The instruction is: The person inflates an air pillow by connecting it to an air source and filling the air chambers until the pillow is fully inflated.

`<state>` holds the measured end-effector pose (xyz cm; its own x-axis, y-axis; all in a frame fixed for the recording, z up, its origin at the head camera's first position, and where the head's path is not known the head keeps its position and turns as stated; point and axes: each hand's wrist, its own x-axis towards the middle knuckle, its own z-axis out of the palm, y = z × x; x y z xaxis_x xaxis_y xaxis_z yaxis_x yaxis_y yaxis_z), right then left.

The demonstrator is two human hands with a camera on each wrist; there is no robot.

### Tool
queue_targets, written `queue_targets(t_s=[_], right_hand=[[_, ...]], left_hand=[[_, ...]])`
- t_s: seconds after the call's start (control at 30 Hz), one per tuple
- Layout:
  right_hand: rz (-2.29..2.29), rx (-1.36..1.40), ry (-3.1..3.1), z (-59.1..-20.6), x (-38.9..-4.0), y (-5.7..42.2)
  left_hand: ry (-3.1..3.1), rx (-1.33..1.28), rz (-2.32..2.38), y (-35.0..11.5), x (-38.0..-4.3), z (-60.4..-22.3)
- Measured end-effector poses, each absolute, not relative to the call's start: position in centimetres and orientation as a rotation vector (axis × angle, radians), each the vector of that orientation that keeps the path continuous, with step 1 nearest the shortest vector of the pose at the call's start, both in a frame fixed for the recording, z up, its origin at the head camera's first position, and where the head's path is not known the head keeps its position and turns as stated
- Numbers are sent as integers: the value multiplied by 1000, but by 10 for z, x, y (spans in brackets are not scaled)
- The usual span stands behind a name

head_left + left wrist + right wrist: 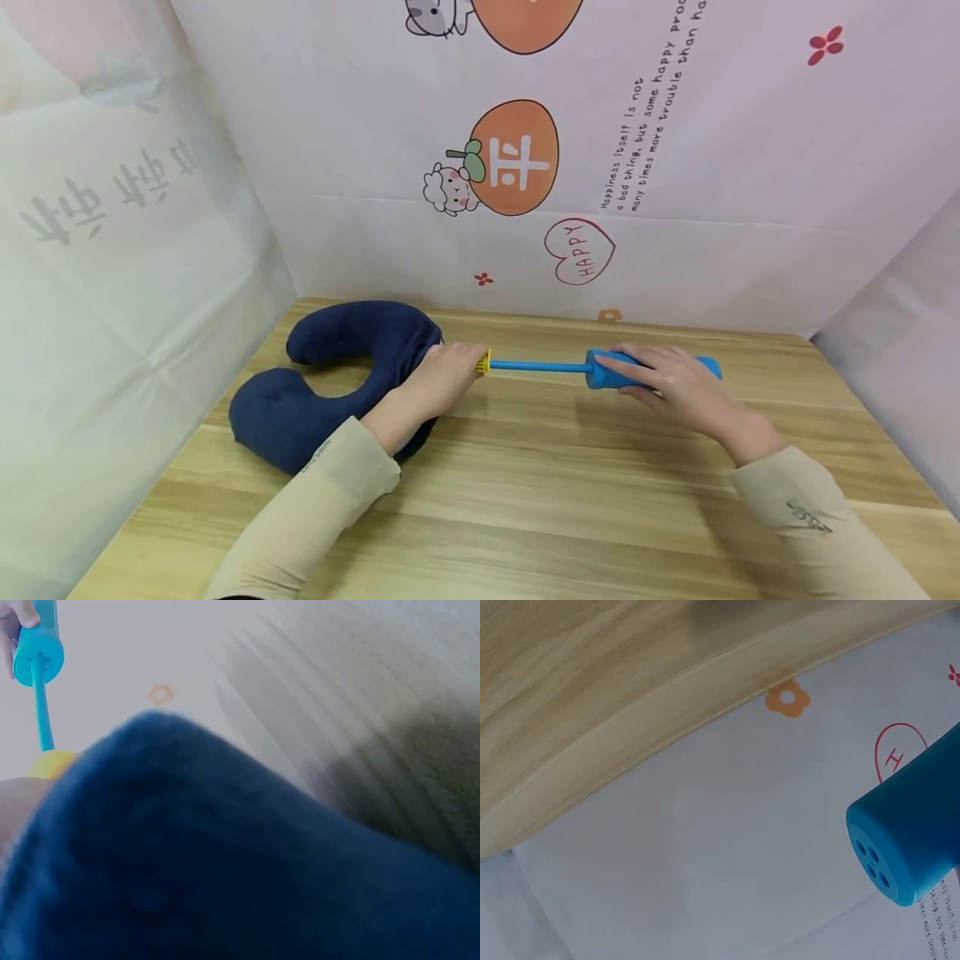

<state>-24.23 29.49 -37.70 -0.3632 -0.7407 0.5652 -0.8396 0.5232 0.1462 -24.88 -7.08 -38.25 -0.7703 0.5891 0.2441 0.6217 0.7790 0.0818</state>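
A blue hand pump lies across both hands, with its thin rod showing between them. My right hand grips the thick blue barrel, fingers over its top. At the rod's other end, my left hand holds the ribbed yellow end piece, most of which the hand hides. A navy U-shaped neck pillow lies to the left, its curve against and under that hand. In the left wrist view the pillow fills the foreground. Several holes mark the barrel's end in the right wrist view.
A wood-grain tabletop runs beneath both arms. White printed cloth rises behind the table's far edge, and more cloth hangs along the left side.
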Motion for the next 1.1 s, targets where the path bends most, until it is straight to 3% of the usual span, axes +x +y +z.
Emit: queue_targets(t_s=[0.27,0.73,1.1], right_hand=[[247,1288,-2168,-378,-238,280],[208,1245,-2197,-373,-238,210],[173,1215,-2295,-375,-232,164]], left_hand=[[-2779,-951,-272,-68,-248,-380],[-2821,-906,-269,-62,-247,-372],[-2766,-1016,-244,-64,-247,-376]])
